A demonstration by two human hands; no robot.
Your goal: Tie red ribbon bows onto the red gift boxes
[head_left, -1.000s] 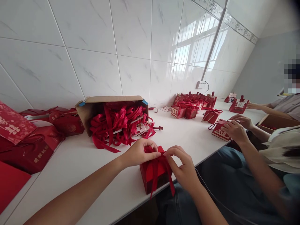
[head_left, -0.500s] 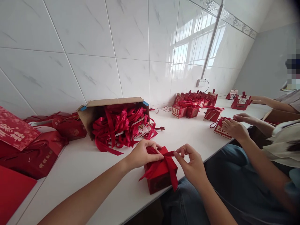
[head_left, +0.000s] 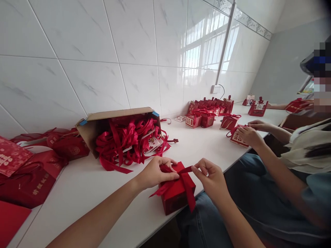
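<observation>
A red gift box (head_left: 176, 198) rests on the white table near its front edge. Red ribbon (head_left: 190, 193) lies across its top, with loose tails hanging over the near side and to the left. My left hand (head_left: 157, 174) is closed on the ribbon over the box's left part, thumb and fingers pinching it. My right hand (head_left: 210, 175), just right of the box, pinches another part of the ribbon between thumb and forefinger. That stretch runs taut between both hands. The ribbon under my left fingers is partly hidden.
A cardboard box (head_left: 116, 113) on its side spills red ribbons (head_left: 129, 137) and cards behind my hands. Red gift bags (head_left: 38, 175) stand at left. Several finished-looking red boxes (head_left: 208, 120) line the wall. To the right, a co-worker's hand (head_left: 249, 136) holds a red box (head_left: 236, 139).
The camera view has shifted slightly, so the surroundings sit further left. My hands keep nearly the same hold on the ribbon. A farther person now holds up a red item at right.
</observation>
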